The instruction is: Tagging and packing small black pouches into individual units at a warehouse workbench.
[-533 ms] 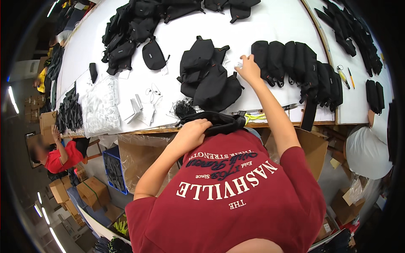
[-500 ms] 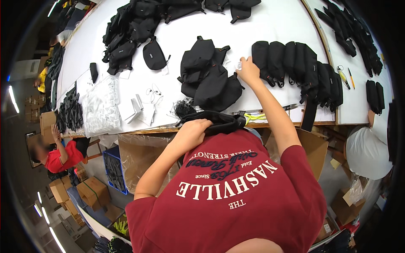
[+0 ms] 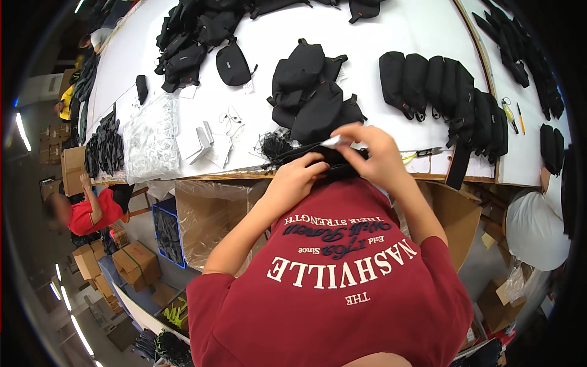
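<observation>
At the table's near edge, against my body, lies a black fabric pouch. My left hand has its fingers curled over the pouch's left side and grips it. Just above the pouch, my right hand pinches a small white packet between thumb and fingers. A heap of black pouches rests just beyond my hands. Beside that heap on the left is a tangle of thin black cords.
A row of black pouches stands to the right, near snips. On the left are folded white cards and a clear bag of white packets. Cardboard boxes stand below the table edge. Another person sits at far left.
My right hand has drawn back from beside the pouch row to the pouch at the table edge, bringing the white packet. My left hand stays on the pouch. The view has shifted slightly.
</observation>
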Demonstrator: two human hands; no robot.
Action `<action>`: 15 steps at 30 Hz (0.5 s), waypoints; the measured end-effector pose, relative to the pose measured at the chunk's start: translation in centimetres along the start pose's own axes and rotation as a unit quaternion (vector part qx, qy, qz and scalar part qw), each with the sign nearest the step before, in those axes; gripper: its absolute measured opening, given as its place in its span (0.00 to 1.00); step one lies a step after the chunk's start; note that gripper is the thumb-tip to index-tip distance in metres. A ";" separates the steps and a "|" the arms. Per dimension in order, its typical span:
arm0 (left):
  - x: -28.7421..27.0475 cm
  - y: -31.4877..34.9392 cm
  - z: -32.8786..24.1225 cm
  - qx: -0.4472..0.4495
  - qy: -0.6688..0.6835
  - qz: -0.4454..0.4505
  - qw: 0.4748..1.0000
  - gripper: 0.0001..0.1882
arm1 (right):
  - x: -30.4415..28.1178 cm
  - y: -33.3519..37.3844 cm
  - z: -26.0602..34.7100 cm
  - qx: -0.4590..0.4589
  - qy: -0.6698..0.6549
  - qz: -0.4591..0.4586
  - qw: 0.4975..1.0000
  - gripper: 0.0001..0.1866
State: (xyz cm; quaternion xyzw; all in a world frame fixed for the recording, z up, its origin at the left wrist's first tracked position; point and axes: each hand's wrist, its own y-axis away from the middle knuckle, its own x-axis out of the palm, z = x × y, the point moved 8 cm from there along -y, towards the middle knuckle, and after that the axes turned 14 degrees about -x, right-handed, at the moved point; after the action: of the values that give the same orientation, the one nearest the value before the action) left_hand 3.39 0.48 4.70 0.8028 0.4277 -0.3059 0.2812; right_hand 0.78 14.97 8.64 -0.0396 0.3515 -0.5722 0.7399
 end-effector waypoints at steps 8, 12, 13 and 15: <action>-1.3 0.1 -1.1 0.039 -0.046 -0.046 0.997 0.13 | -0.5 4.4 -2.0 0.091 -0.069 0.012 0.993 0.31; -1.5 0.5 -0.8 0.061 -0.080 -0.072 0.992 0.12 | 2.1 9.1 -6.3 0.191 -0.043 0.024 0.980 0.27; -1.5 0.5 -0.7 0.060 -0.079 -0.070 0.993 0.12 | 2.5 9.2 -6.7 0.193 -0.043 0.025 0.980 0.27; -1.1 0.5 -0.3 0.048 -0.092 -0.045 0.994 0.13 | 4.0 9.1 -7.1 0.188 -0.109 0.054 0.975 0.21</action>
State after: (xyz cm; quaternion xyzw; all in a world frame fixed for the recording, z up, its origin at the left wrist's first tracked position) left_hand 3.41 -0.15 5.80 0.7636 0.4208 -0.4109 0.2664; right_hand 4.60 17.01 -2.83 0.0571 0.1565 -0.5793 0.7979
